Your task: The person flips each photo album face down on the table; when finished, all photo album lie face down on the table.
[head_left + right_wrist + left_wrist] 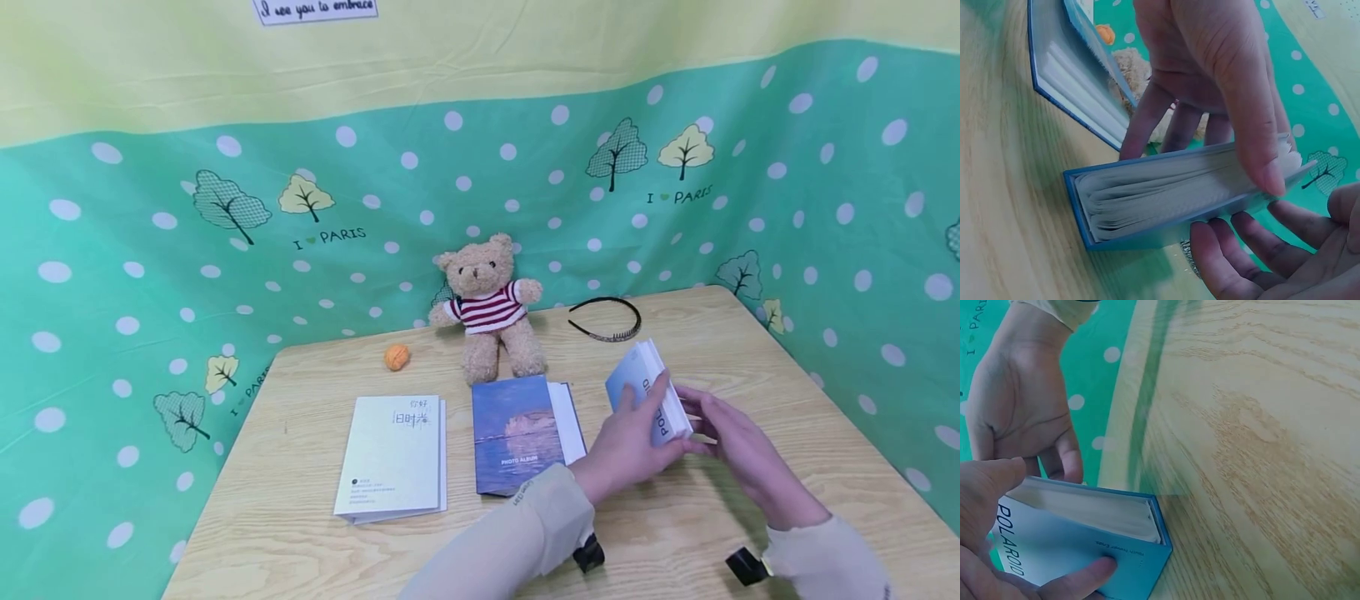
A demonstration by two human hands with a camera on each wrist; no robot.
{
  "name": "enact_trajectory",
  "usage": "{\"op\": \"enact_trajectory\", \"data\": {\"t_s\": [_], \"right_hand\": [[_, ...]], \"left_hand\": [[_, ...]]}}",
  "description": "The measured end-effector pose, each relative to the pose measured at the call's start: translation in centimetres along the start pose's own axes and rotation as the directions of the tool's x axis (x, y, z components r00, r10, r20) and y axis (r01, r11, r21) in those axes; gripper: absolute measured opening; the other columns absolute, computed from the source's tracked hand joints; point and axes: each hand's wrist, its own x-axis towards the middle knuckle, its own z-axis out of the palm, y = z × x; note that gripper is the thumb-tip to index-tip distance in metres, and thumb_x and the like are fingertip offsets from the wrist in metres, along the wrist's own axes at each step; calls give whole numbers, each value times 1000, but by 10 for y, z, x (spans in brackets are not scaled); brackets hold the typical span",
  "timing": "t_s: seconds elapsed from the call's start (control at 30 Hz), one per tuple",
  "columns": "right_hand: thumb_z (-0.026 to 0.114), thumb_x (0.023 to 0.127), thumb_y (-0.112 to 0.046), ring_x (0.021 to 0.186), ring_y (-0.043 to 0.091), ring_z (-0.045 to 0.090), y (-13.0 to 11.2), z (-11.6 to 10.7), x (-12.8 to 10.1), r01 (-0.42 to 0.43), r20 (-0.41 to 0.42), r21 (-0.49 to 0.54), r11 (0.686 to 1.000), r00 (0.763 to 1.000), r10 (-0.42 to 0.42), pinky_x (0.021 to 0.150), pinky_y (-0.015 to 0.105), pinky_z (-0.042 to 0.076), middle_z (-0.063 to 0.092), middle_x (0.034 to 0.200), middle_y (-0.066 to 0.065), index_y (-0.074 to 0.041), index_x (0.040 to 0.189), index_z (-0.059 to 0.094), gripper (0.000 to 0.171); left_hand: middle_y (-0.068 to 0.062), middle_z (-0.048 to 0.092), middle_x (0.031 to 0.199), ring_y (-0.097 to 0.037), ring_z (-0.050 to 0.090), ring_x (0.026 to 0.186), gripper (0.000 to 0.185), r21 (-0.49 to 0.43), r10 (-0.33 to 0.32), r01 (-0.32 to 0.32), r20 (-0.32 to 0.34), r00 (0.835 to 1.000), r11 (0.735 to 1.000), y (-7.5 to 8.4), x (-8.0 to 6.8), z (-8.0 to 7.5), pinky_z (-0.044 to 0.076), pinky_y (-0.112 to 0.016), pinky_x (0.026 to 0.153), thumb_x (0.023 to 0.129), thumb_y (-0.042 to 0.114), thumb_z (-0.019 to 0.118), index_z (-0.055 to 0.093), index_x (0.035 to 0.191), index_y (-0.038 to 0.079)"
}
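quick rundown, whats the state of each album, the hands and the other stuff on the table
light blue album: closed, raised on its edge, held by both hands
left hand: grips the album's cover
right hand: fingers on the album's page edges
dark blue photo album: closed, flat on the table
white album: closed, flat
teddy bear: sitting upright
headband: lying flat
orange ball: resting on the table

bare table [787, 367] right, photo album [517, 433] probably blocking left
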Motion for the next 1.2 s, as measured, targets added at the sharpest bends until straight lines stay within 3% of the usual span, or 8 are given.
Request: {"op": "enact_trajectory", "data": {"t_s": [0.23, 0.37, 0.6, 0.83, 1.03, 1.2], "right_hand": [[25, 107, -40, 104, 3, 58, 3, -1, -1, -43, 21, -13, 999, 999, 43, 82, 26, 54, 51, 124, -26, 2, 150, 25, 61], [24, 107, -40, 104, 5, 58, 3, 0, -1, -54, 36, -49, 997, 998, 56, 83, 27, 54, 48, 129, -21, 2, 151, 22, 60], [24, 107, -40, 107, 3, 56, 4, 2, 0, -72, 48, -116, 991, 996, 78, 84, 31, 54, 40, 145, 3, -1, 152, 24, 60], [26, 107, -38, 110, -2, 53, 5, 3, 1, -71, 78, -110, 991, 994, 80, 86, 33, 54, 23, 155, 26, -1, 151, 27, 58], [32, 107, -34, 111, -8, 50, 8, 3, 1, -88, 101, -115, 989, 990, 100, 88, 33, 52, 17, 156, 29, -3, 152, 29, 55], [38, 107, -30, 112, -11, 49, 9, 3, 1, -96, 123, -109, 989, 986, 110, 92, 44, 52, 16, 157, 27, -6, 152, 30, 52]], "left_hand": [[-29, 22, 154, -34, 61, 109, 87, 56, -1, 1, 9, 1000, 998, 3, 0, -2, 53, -27, 78, 87, 51, 67, 12, 154, 45], [-31, 24, 153, -33, 63, 107, 86, 83, 10, -11, 6, 1000, 996, 4, 0, -2, 54, -27, 77, 88, 50, 67, 13, 154, 46], [-29, 26, 153, -32, 59, 114, 79, -22, 29, -29, -22, 999, 999, -1, -1, -3, 53, -28, 81, 86, 41, 73, 27, 151, 40], [-6, 45, 133, -13, 58, 96, 79, -103, 71, -80, -86, 994, 991, -6, -2, -2, 48, -17, 73, 81, 29, 78, 35, 146, 36], [-2, 44, 136, -14, 57, 103, 81, -156, 45, -60, -96, 994, 986, -7, -3, -1, 49, -19, 77, 76, 25, 79, 37, 144, 35], [0, 41, 142, -13, 55, 108, 82, -233, 25, -47, -95, 995, 971, -7, -4, -1, 49, -21, 81, 75, 21, 79, 36, 144, 33]]}}
